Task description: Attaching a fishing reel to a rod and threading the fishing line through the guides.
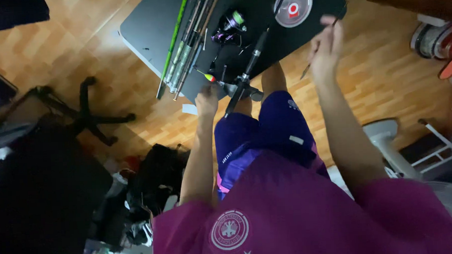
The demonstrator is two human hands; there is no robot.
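Note:
My right hand (326,48) is raised over the table's near right edge, pinching a thin dark rod section (340,14) that slants from upper right to lower left. My left hand (207,99) is curled at the near edge of the black table (142,29), beside a yellow-and-red float (209,77) and the reel end of a dark fishing rod (251,61). Whether it grips anything is hidden. On the table lie a bundle of green and grey rods (183,43), a purple-and-green spinning reel (227,29) and a round clear line spool (293,7).
A black office chair base (93,114) stands on the wooden floor to the left. A dark bag (157,174) lies near my left side. To the right are a white stand (386,136) and a white rack (440,152).

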